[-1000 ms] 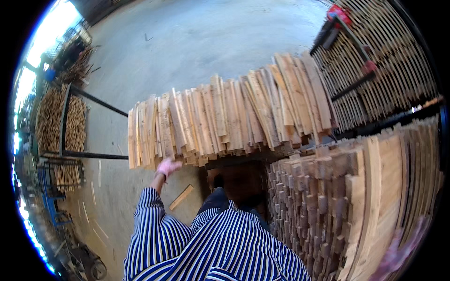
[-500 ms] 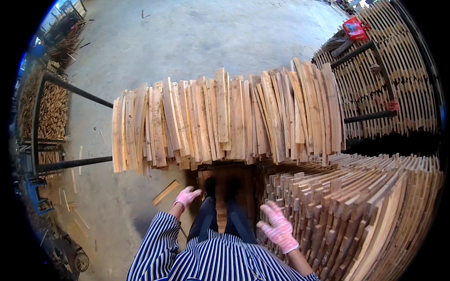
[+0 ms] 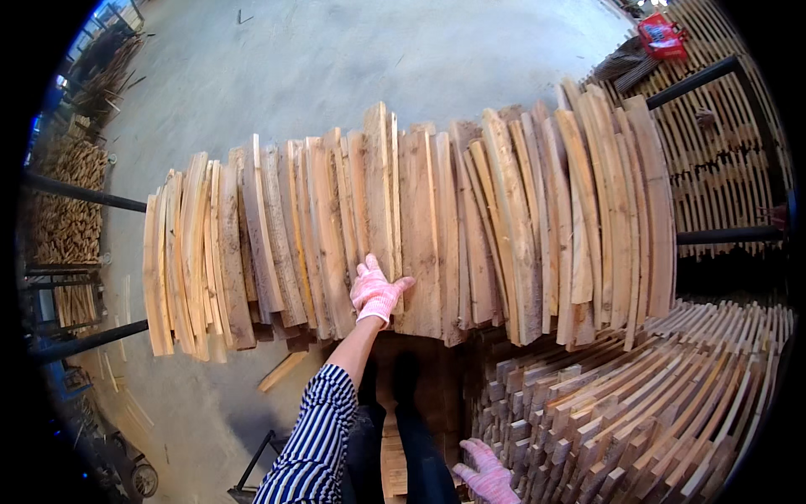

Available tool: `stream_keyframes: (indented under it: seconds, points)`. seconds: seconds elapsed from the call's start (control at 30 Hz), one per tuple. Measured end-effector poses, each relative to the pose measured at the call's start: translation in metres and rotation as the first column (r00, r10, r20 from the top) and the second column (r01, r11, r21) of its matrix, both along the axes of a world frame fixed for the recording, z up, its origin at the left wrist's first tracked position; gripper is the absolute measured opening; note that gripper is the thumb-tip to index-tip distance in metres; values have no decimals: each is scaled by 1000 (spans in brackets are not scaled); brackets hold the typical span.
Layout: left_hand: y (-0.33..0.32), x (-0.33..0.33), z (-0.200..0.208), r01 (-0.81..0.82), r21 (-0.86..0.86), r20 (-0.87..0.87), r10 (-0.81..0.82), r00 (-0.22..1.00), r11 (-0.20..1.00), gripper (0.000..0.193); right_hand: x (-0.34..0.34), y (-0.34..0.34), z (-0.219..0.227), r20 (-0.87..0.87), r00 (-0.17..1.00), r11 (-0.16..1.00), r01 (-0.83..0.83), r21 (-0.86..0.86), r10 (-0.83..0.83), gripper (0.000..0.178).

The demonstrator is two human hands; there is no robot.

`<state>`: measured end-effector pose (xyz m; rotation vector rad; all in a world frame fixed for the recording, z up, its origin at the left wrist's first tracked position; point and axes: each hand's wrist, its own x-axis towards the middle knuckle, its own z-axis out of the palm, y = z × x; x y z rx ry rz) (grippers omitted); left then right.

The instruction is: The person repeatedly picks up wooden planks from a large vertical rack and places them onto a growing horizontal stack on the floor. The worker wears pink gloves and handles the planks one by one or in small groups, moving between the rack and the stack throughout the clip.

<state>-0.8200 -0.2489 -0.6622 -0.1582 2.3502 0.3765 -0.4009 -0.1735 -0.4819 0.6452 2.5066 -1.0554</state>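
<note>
Where the left hand [image 3: 378, 292] has moved: forward onto the board row [image 3: 417, 235], from a position short of its near edge half a second ago.
Right hand [image 3: 489, 472]: lower in the view than before, apart from the board row on its near side.
Board row: larger in the view than earlier; boards side by side, dark bars [image 3: 88, 193] projecting past both ends.
Left hand state: pink-gloved, fingers extended and slightly spread, thumb out to the right, laid on boards near the row's middle, gripping none.
Right hand state: pink-gloved, fingers loosely open, holding nothing; contact with the wood stack [image 3: 579, 412] cannot be determined.
Wood stack: near side of the board row, toward its right end.
Loose board [image 3: 283, 371]: near side of the board row, toward its left end.
</note>
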Motion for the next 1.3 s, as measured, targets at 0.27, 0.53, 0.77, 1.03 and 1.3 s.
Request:
stream_keyframes:
  seconds: [0.27, 0.53, 0.77, 1.03, 1.3]
  points:
    - [-37, 5, -21, -35, 174, -63, 46, 997, 984, 89, -87, 28, -41, 116, 973, 891, 227, -393, -197, 62]
    - [-89, 160, 62, -585, 761, 527, 258, 810, 281, 67, -259, -9, -124, 219, 925, 764, 380, -522, -310, 108]
    - [-115, 218, 101, -444, 699, 409, 196, 891, 561, 76, -279, -23, -125, 272, 914, 783, 400, -476, -302, 121]
    - [-203, 8, -4, -418, 119, -375, 431, 821, 901, 99, -263, -11, -139, 339, 872, 617, 489, -617, -353, 104]
    - [-299, -67, -36, -491, 129, -248, 507, 826, 862, 82, -246, 4, -168, 270, 909, 610, 414, -676, -319, 94]
